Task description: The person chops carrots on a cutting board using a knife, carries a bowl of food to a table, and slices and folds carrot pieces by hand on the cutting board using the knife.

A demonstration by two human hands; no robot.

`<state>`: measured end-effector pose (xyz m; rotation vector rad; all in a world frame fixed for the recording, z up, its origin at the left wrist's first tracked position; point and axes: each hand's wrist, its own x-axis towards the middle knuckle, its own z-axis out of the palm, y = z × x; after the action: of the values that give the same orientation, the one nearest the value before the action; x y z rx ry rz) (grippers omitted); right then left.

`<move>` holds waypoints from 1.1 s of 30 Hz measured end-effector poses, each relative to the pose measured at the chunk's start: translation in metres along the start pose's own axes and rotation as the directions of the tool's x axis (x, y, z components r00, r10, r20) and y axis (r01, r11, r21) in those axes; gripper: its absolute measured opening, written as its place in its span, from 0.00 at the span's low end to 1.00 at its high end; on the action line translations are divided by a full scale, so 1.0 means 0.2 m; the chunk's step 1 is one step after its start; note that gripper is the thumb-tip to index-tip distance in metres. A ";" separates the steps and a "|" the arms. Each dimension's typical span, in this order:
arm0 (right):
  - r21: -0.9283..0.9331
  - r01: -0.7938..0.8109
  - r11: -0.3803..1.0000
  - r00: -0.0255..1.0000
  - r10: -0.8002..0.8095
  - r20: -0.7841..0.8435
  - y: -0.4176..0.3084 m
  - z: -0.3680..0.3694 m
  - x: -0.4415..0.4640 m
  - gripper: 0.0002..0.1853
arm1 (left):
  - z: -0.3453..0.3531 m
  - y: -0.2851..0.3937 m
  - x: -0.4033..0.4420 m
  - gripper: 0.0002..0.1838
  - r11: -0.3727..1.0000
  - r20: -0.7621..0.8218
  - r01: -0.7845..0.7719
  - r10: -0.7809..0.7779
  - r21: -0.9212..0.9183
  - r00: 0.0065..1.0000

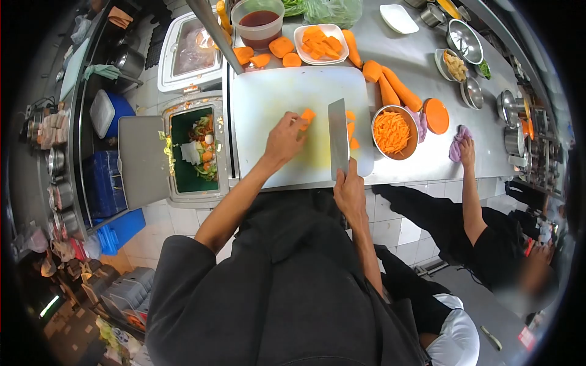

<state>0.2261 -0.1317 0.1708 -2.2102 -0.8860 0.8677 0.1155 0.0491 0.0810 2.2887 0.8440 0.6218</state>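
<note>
Orange carrot piece (307, 116) at left fingertips (301, 121), cleaver (339, 137) in right hand (350, 190).

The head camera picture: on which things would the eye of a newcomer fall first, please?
Probably first on the broad cleaver in the right hand, over the white cutting board. Next, perhaps, the bright shredded carrot in the round bowl, just right of the board. The open bin of food scraps, left of the board, also stands out.
</note>
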 end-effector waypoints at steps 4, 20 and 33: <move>0.014 0.060 0.998 0.998 -0.060 -0.025 0.02 0.01 0.00 0.21 | 0.00 0.08 -0.03 0.17 0.961 0.015 0.184 -0.185 -0.204 0.983; -0.104 0.144 0.984 0.989 -0.142 0.027 -0.04 0.00 -0.03 0.23 | 0.06 0.00 0.11 0.13 0.987 0.017 0.033 -0.030 -0.156 0.999; -0.173 0.170 0.970 0.984 -0.158 0.084 -0.02 0.04 -0.04 0.25 | 0.00 0.00 0.19 0.15 0.993 0.237 -0.004 0.032 -0.121 0.971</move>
<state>0.2142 -0.1332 0.1712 -2.2298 -1.2048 0.8173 0.1418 0.0760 0.0887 2.2089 0.6531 0.3830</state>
